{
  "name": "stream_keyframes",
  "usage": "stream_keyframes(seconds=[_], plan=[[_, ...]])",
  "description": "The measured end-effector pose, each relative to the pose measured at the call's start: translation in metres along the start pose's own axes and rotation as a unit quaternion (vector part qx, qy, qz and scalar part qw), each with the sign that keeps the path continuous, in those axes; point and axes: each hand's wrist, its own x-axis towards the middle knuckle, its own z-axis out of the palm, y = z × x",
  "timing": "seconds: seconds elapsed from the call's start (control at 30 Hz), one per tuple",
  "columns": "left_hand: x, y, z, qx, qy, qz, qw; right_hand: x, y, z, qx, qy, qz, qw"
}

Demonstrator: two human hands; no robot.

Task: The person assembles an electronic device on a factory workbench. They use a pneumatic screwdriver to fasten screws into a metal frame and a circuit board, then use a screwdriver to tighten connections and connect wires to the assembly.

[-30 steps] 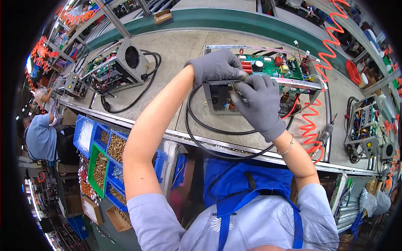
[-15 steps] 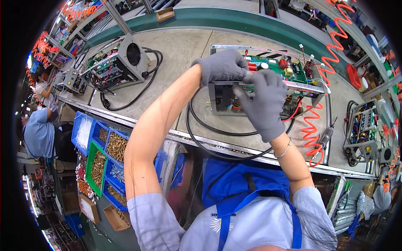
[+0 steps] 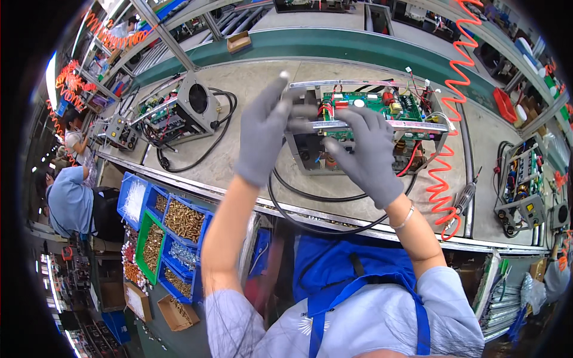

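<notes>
My left hand (image 3: pixel 265 128), in a grey glove, is open at the left end of an electronics chassis (image 3: pixel 310 164). Its fingers are spread and partly smeared by motion near the ends of the metal rails. My right hand (image 3: pixel 370 158), gloved likewise, is in front of the chassis, its fingertips over the front metal rail (image 3: pixel 412 126) and its thumb apart below them. Nothing shows between thumb and fingers. Between the rails lies a green circuit board (image 3: pixel 373 101) with red, white and yellow components. Below it, my right hand hides part of the chassis interior.
A black cable (image 3: pixel 316 196) loops before the chassis. Another unit with a fan (image 3: pixel 197 98) stands left. An orange coiled hose (image 3: pixel 439 182) and a screwdriver (image 3: pixel 465 196) are at right. Blue bins (image 3: pixel 200 235) of screws sit below the bench edge. A co-worker (image 3: pixel 68 194) sits far left.
My left hand has come off the front rail, moving left and opening with fingers spread. My right hand has shifted slightly left and down, its fingers parting. The view has tilted slightly.
</notes>
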Motion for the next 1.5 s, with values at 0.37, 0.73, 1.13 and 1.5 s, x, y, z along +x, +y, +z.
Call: stream_keyframes(seconds=[0.37,0.73,1.13,1.5], plan=[[-0.104,-0.093,0.112,-0.200,0.025,-0.114,0.973,-0.075,0.007,-0.058,0.033,-0.098,0.024,0.994],[-0.060,-0.108,0.144,0.396,0.056,0.267,0.877,-0.073,0.060,-0.098,0.121,0.035,0.205,0.971],[0.012,-0.152,0.179,0.584,0.263,0.348,0.684,-0.051,0.088,-0.074,0.166,-0.021,0.240,0.956],[0.011,-0.145,0.168,0.570,0.195,0.365,0.710,-0.046,0.088,-0.060,0.180,-0.019,0.265,0.947]])
